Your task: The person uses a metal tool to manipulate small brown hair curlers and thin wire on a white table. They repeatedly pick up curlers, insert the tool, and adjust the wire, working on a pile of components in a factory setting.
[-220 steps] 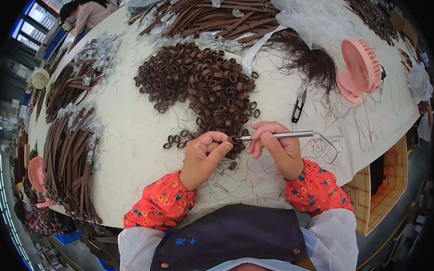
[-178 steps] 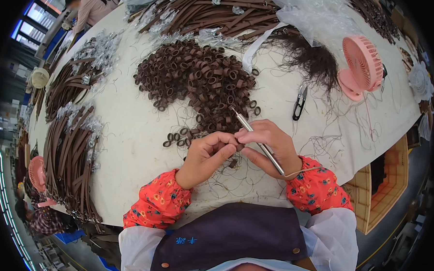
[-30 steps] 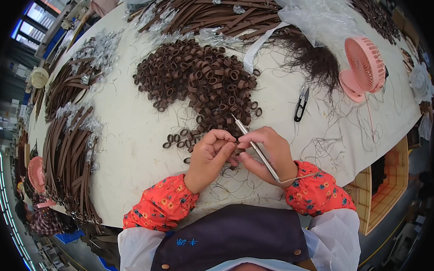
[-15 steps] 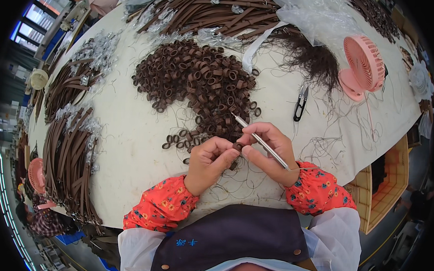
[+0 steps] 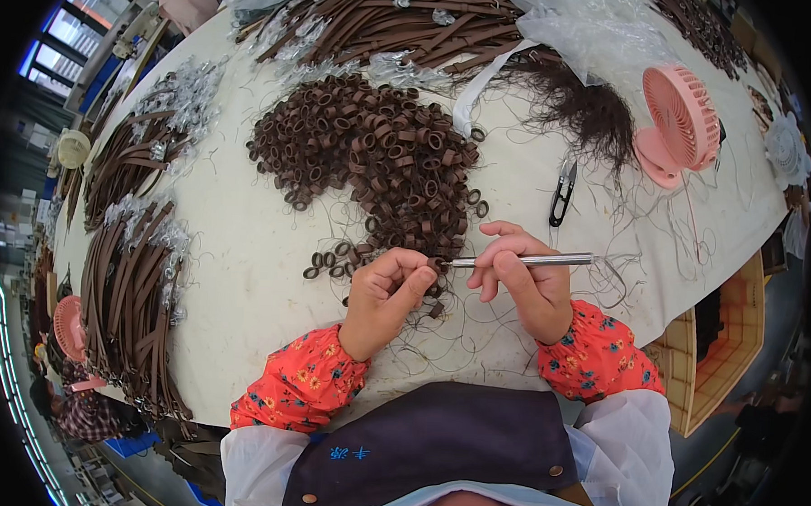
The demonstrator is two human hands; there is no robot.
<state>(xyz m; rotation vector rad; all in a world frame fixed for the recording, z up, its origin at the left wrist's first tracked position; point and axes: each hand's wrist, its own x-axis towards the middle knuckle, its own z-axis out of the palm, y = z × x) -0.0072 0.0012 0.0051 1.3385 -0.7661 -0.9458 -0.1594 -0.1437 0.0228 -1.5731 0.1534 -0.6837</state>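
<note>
Currently both hands sit close together at the near edge of the white table [image 5: 242,273], just below the pile of brown loops [image 5: 374,152].

Left hand [image 5: 384,297]: fingers curled in, thumb and forefinger pinched on a small brown loop [image 5: 434,265] at the fingertips. Loop is mostly covered by the fingers, so its exact orientation is unclear. Hand is closed, not flat on the table.

Right hand [image 5: 522,281]: closed in a pen-style grip round a thin metal tool [image 5: 527,259]. Tool lies roughly level, tip pointing left and meeting the pinched loop, back end sticking out past the knuckles to the right. Index finger is stretched along the shaft, other fingers tucked under.

Hands are not touching each other; the tool tip bridges the gap between them.

Around them:
- a few loose loops [image 5: 328,259] on the table just left of the left hand
- thin stray threads [image 5: 475,328] scattered under and around both hands
- small black snips [image 5: 562,192] lying beyond the right hand, apart from it
- pink fan [image 5: 678,120] at far right, next to a dark tuft of hair-like fibre [image 5: 584,107]
- bundles of long brown straps [image 5: 137,277] along the left edge and more of them at the far side

Both sleeves are orange with a flower print.
</note>
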